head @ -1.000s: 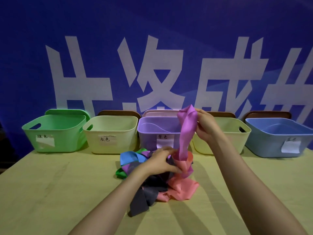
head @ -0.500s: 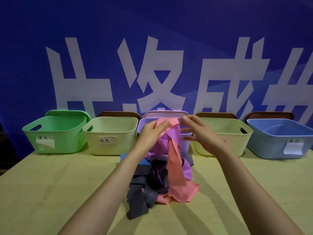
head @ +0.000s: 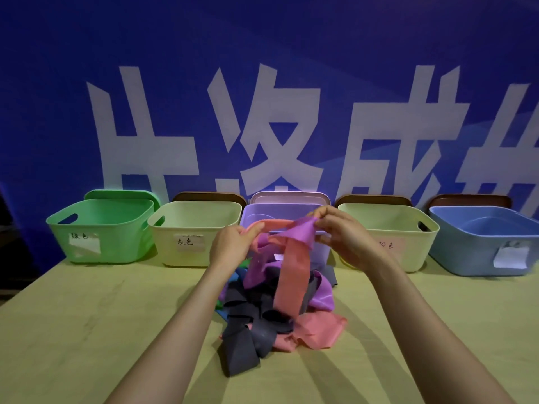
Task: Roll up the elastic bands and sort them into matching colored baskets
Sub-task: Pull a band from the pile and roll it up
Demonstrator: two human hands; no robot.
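I see bench [head: 87, 330] beneath my fingers | purple basket [head: 277, 211] just behind them | tangled pile [head: 248, 322] below them | pink band [head: 291, 281] pinched by left hand [head: 230, 243], draping down | purple band [head: 302, 231] pinched by right hand [head: 347, 237]

The pink band [head: 291, 281] and purple band [head: 300, 230] look like thin, smooth rubbery sheet with a soft sheen — the grey band [head: 242, 345] in the heap is duller, nearly matt. The green basket [head: 116, 228] and blue basket [head: 466, 243] are smooth moulded plastic, faintly glossy, the green one bearing a white paper label [head: 84, 244]. The table [head: 87, 330] shows a pale, matt wood-grain surface.
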